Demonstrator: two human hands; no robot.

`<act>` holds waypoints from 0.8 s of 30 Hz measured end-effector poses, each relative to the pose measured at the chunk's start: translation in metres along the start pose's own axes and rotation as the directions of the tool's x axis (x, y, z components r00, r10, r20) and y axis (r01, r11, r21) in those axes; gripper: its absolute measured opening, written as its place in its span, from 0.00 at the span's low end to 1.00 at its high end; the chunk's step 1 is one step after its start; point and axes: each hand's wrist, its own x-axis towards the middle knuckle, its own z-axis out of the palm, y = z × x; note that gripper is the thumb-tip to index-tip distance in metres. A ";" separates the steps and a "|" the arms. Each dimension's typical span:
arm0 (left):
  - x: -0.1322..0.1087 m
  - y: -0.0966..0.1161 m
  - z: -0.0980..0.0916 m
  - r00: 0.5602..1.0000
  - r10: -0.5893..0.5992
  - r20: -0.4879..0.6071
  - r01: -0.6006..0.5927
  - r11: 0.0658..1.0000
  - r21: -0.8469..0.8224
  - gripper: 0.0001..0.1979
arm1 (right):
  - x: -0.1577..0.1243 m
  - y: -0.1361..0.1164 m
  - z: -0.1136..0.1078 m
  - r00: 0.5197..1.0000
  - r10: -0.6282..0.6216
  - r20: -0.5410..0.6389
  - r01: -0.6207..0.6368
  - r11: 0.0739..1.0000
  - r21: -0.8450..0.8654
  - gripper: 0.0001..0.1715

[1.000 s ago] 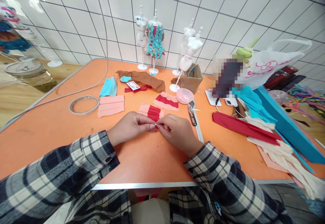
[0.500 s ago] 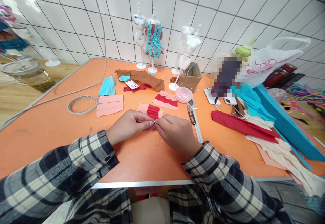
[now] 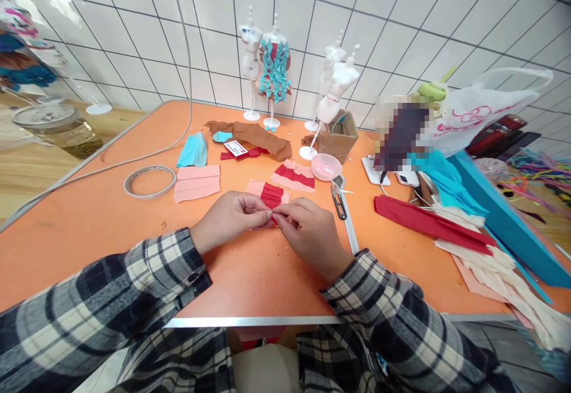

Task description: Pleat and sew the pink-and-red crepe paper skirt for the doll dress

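Note:
My left hand [image 3: 229, 219] and my right hand [image 3: 307, 230] meet fingertip to fingertip over the orange table [image 3: 80, 226]. Both pinch the near edge of a small pleated red and pink paper piece [image 3: 270, 194] that lies flat in front of them. A second red and pink pleated piece [image 3: 293, 176] rests just behind it. A folded pink sheet [image 3: 197, 183] lies to the left, near a roll of tape [image 3: 149, 181].
Small scissors [image 3: 338, 201] and a metal ruler [image 3: 349, 226] lie to the right of my hands, behind them a pink bowl [image 3: 325, 167] and a cardboard box [image 3: 341, 137]. Several mannequin stands [image 3: 273, 66] line the tiled wall. Red, cream and blue paper strips [image 3: 428, 222] pile at right.
My fingertips have shifted slightly along the edge of the pleated piece; the hands stay in the same spot. The view has tilted a little.

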 end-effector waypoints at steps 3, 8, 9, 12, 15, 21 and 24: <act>0.000 -0.002 0.002 0.999 0.044 -0.023 -0.043 0.998 0.052 0.11 | 0.003 0.001 0.002 0.996 0.087 0.029 -0.090 0.989 0.117 0.07; -0.004 -0.003 0.004 0.989 0.134 -0.060 -0.120 0.975 0.186 0.13 | 0.005 0.003 0.004 0.979 0.196 0.063 -0.205 0.958 0.203 0.06; -0.005 -0.003 0.004 0.986 0.154 -0.063 -0.137 0.967 0.215 0.13 | 0.005 0.002 0.004 0.977 0.203 0.068 -0.213 0.956 0.202 0.05; -0.008 -0.003 0.005 0.977 0.204 -0.057 -0.178 0.938 0.298 0.12 | 0.004 0.001 0.003 0.978 0.182 0.099 -0.196 0.967 0.161 0.06; -0.009 -0.005 0.007 0.977 0.209 -0.032 -0.192 0.940 0.282 0.11 | 0.005 -0.002 0.002 0.977 0.165 0.135 -0.184 0.973 0.137 0.07; -0.004 -0.006 0.009 0.989 0.147 -0.025 -0.142 0.981 0.134 0.11 | 0.008 -0.003 0.003 0.916 0.364 0.166 -0.400 0.846 0.353 0.05; -0.002 -0.003 0.007 0.991 0.135 -0.018 -0.132 0.987 0.093 0.11 | 0.011 -0.001 0.005 0.849 0.458 0.264 -0.529 0.729 0.435 0.03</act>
